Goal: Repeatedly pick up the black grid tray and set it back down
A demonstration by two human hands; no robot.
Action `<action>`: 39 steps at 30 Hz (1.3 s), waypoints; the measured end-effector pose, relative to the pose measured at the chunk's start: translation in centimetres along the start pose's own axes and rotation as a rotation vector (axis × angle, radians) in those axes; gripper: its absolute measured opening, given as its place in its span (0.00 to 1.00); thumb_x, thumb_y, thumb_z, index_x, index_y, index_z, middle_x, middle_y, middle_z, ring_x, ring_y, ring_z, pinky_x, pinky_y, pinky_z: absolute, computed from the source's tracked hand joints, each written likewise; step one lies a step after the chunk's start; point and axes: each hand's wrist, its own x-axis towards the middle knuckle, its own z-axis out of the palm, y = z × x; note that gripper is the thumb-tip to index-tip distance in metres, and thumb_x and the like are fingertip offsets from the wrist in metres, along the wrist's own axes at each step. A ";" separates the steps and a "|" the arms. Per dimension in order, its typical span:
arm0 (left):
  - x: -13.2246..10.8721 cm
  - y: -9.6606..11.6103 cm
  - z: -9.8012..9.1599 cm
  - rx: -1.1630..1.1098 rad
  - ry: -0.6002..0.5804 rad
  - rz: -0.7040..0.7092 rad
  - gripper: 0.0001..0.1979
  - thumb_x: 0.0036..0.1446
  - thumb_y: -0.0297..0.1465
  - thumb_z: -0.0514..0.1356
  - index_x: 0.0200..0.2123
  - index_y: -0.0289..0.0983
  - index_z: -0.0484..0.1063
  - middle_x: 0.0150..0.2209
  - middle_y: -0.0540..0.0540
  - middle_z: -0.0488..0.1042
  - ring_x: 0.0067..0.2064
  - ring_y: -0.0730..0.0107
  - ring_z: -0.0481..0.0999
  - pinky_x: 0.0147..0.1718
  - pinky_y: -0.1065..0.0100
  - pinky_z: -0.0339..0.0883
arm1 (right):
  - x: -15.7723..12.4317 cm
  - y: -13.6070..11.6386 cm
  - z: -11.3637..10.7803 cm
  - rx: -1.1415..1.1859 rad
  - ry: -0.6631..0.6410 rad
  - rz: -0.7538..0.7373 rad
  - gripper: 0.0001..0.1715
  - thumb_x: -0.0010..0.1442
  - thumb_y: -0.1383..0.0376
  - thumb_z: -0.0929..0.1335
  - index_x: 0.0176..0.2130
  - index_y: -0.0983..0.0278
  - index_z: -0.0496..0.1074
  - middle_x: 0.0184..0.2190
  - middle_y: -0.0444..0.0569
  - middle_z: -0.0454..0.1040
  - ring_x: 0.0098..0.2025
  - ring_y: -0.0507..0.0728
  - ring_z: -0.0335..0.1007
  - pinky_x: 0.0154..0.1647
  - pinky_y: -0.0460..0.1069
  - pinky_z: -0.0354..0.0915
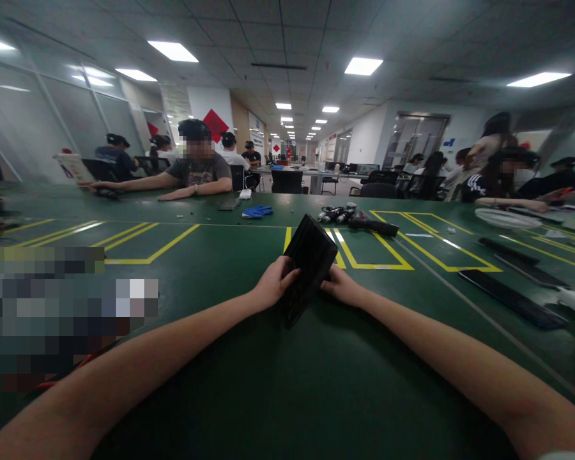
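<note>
A black, flat, box-like object (310, 262) is held tilted above the green table (249, 383); its exact kind does not show. My left hand (274, 282) grips its left edge, with the thumb lying across the near face. On the other side my right hand (344, 285) holds the right edge, and its fingers are partly hidden behind the object. Beyond the object, yellow tape outlines (378, 266) mark the tabletop.
Behind the object lie bundled cables (338, 213), a dark elongated item (376, 226) and a blue glove-like item (257, 211). Long black panels (510, 297) rest at the right. A co-worker (199, 163) sits across the table; several other people sit farther back.
</note>
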 end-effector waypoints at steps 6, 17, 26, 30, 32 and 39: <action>-0.6 0.1 -0.3 0.008 -0.072 -0.002 0.15 0.52 0.37 0.58 0.40 0.35 0.63 0.24 0.55 0.58 0.26 0.74 0.59 0.26 0.70 0.56 | -0.3 -3.1 -1.0 -0.058 -0.158 -0.115 0.31 0.58 0.54 0.61 0.56 0.68 0.62 0.58 0.55 0.62 0.59 0.60 0.57 0.63 0.57 0.50; 1.2 0.6 -3.1 -0.709 0.008 -0.614 0.07 0.50 0.19 0.54 0.29 0.35 0.58 0.21 0.54 0.60 0.21 0.81 0.62 0.21 0.75 0.60 | -0.4 -3.4 -1.2 -0.240 -0.270 -0.075 0.36 0.60 0.52 0.56 0.60 0.71 0.56 0.63 0.55 0.51 0.65 0.57 0.44 0.67 0.55 0.37; 0.9 0.8 -4.7 -0.698 -0.229 -0.524 0.12 0.53 0.35 0.60 0.26 0.33 0.65 0.16 0.58 0.54 0.15 0.86 0.48 0.12 0.80 0.37 | -0.4 -4.9 -1.0 -0.158 -0.240 -0.089 0.44 0.59 0.46 0.55 0.62 0.75 0.51 0.64 0.58 0.46 0.66 0.58 0.41 0.67 0.54 0.37; 0.8 1.1 -4.9 -0.749 -0.344 -0.440 0.09 0.51 0.30 0.60 0.35 0.31 0.68 0.23 0.52 0.64 0.17 0.85 0.54 0.13 0.80 0.42 | -0.3 -4.3 -1.0 -0.168 -0.247 -0.119 0.45 0.59 0.45 0.54 0.61 0.77 0.53 0.63 0.61 0.49 0.65 0.58 0.44 0.67 0.55 0.38; 0.6 1.1 -4.5 -0.687 -0.324 -0.362 0.09 0.52 0.30 0.59 0.37 0.33 0.66 0.25 0.51 0.67 0.17 0.85 0.54 0.13 0.79 0.43 | -0.2 -4.1 -0.9 -0.145 -0.239 -0.155 0.45 0.59 0.44 0.53 0.60 0.77 0.54 0.62 0.62 0.51 0.65 0.57 0.46 0.67 0.54 0.40; -0.2 0.3 -2.3 -0.303 -0.123 -0.057 0.07 0.55 0.33 0.54 0.28 0.35 0.62 0.20 0.53 0.67 0.20 0.78 0.62 0.20 0.75 0.55 | -0.3 -3.5 -0.8 -0.071 -0.219 -0.173 0.38 0.58 0.44 0.57 0.54 0.69 0.64 0.56 0.59 0.63 0.58 0.60 0.58 0.63 0.57 0.51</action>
